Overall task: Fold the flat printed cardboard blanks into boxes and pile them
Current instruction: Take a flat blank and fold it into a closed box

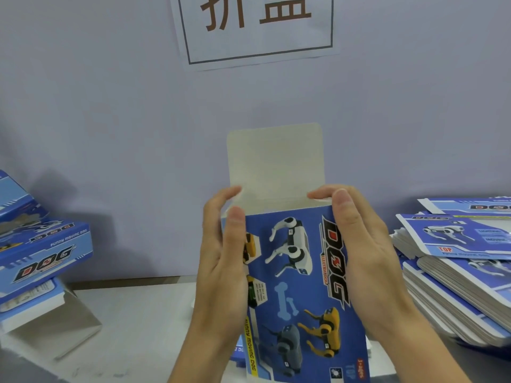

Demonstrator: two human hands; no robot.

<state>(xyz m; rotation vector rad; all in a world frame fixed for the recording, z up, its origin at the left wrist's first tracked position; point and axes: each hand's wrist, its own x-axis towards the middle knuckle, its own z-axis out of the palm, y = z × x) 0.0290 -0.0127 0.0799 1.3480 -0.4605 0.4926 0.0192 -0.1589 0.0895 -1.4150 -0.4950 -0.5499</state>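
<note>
Between both hands [221, 252] [362, 244], an open-topped box [301, 277] (flap [275, 161] upright).

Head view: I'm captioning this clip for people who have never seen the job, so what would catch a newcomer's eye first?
First, the blue dog-printed box held up at centre, its plain lid flap standing open, with the left hand and right hand each keeping a grip on one side. Next, the stack of flat blanks at right and the pile of folded boxes at left. Above, a wall sign bears large brown characters.
</note>
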